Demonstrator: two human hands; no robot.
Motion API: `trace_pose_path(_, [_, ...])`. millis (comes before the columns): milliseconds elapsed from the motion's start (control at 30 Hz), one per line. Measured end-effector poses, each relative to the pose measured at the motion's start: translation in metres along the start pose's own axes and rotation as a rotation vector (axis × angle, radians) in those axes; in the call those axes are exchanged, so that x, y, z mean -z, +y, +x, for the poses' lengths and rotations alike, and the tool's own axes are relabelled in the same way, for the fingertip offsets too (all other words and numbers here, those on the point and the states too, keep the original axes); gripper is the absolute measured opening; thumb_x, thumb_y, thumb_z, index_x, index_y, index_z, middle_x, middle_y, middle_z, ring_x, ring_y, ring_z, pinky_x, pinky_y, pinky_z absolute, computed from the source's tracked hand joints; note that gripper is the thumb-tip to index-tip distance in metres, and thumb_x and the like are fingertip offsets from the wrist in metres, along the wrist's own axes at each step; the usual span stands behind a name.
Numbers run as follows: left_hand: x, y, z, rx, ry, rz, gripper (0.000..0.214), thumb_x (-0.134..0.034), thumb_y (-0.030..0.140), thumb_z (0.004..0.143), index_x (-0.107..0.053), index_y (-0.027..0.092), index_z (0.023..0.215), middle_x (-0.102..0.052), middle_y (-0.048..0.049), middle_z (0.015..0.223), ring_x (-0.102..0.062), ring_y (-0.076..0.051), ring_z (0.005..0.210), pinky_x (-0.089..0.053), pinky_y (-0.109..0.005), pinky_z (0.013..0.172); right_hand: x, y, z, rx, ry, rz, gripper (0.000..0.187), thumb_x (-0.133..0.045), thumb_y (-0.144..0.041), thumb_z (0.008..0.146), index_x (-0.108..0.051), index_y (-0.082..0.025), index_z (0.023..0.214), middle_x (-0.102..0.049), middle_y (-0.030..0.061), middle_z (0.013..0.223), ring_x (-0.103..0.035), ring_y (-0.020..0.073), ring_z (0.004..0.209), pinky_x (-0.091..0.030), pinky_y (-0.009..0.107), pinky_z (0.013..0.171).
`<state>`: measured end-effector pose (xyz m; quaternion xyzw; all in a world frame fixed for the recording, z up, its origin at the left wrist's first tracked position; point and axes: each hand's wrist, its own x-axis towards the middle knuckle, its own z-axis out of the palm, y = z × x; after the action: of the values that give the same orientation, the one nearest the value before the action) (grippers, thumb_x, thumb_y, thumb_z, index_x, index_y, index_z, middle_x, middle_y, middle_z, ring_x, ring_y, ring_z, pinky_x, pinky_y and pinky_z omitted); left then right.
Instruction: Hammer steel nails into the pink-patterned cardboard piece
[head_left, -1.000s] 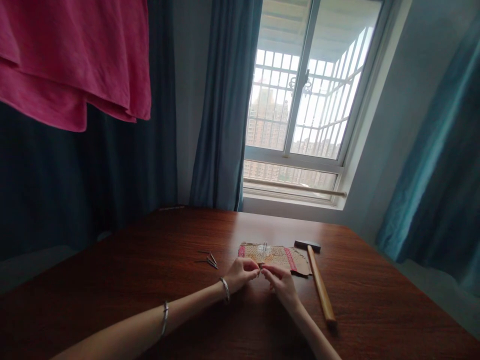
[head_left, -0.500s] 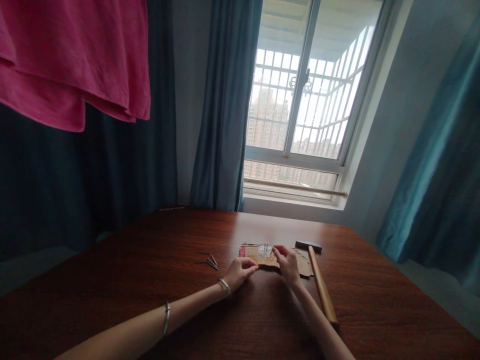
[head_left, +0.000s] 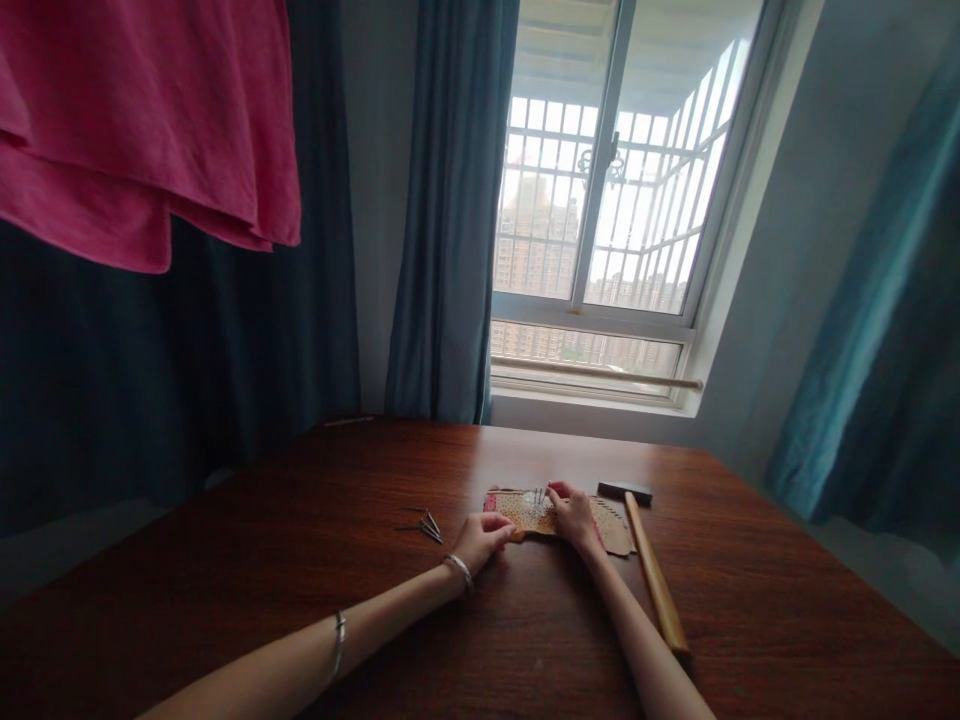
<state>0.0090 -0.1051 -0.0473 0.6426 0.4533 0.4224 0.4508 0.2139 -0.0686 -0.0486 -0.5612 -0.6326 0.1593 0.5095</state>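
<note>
A flat, patterned piece of cardboard (head_left: 529, 519) with a ragged edge lies on the table, with several thin nails (head_left: 539, 495) standing upright in it. The thumb and fingers of my left hand (head_left: 480, 540) are closed on its near left edge. Over the board's middle, my right hand (head_left: 574, 515) pinches what looks like another nail beside the standing ones; the fingers mostly hide it. Several loose nails (head_left: 429, 525) rest in a small heap left of the cardboard. To its right lies a hammer (head_left: 657, 575) with a wooden handle and a dark head.
The brown wooden table (head_left: 300, 560) runs back to a barred window (head_left: 592, 250). Blue curtains (head_left: 446, 220) hang behind it and at the right. A pink cloth (head_left: 165, 130) hangs at the upper left, above the tabletop. A thin stick-like thing (head_left: 349, 421) lies at the back left edge.
The view has shifted slightly, moving the tabletop things a little to the right. My right hand stays pinched over the cardboard near the upright nails, and my left hand stays at its edge.
</note>
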Motion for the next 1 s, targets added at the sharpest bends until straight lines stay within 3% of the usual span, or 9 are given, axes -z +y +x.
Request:
trace_pose_path(167, [0.000,0.000,-0.002,-0.011,0.006,0.033,0.033,-0.062,0.045,0.065,-0.066,0.013,0.071,-0.064,-0.0055,0.064,-0.057,-0.016,0.058,-0.042,-0.027,0.056,-0.001,-0.002,-0.004,0.023,-0.010,-0.050,0.025,-0.048,-0.032,0.077,-0.067,-0.019,0.084,-0.070,0.0055,0.079,-0.063,0.0187,0.071,-0.046,0.028,0.068])
trace_pose_path(300, [-0.001,0.000,0.002,-0.152,0.042,0.073,0.029,-0.060,0.041,0.069,-0.065,0.014,0.077,-0.065,-0.0063,0.075,-0.059,-0.017,0.069,-0.045,-0.027,0.063,-0.002,-0.003,-0.007,0.048,-0.018,-0.097,0.024,-0.047,-0.031,0.078,-0.067,-0.020,0.084,-0.070,0.0038,0.077,-0.062,0.0178,0.070,-0.045,0.027,0.067])
trace_pose_path(567, [-0.020,0.010,0.053,-0.220,0.156,0.086,0.042,-0.064,0.037,0.067,-0.058,0.013,0.101,-0.061,-0.0077,0.086,-0.058,-0.016,0.075,-0.047,-0.027,0.068,-0.003,-0.004,-0.009,0.096,-0.043,-0.180,0.019,-0.049,-0.028,0.075,-0.066,-0.020,0.076,-0.067,0.0026,0.075,-0.059,0.0167,0.070,-0.042,0.025,0.067])
trace_pose_path(800, [-0.034,0.003,0.074,-0.268,0.032,0.180,0.049,-0.066,0.035,0.065,-0.054,0.016,0.108,-0.062,-0.0054,0.086,-0.059,-0.016,0.078,-0.048,-0.028,0.072,-0.003,-0.007,-0.009,0.091,-0.030,-0.215,0.016,-0.052,-0.026,0.073,-0.065,-0.018,0.072,-0.065,0.0035,0.074,-0.057,0.0167,0.069,-0.042,0.025,0.066])
trace_pose_path(1000, [-0.044,0.001,0.087,-0.239,-0.026,0.204,0.032,-0.066,0.037,0.064,-0.063,0.015,0.086,-0.066,-0.0069,0.081,-0.061,-0.018,0.075,-0.048,-0.029,0.068,-0.003,-0.008,-0.010,0.097,-0.019,-0.257,0.014,-0.052,-0.022,0.073,-0.065,-0.019,0.070,-0.064,0.0030,0.073,-0.056,0.0159,0.069,-0.041,0.024,0.066])
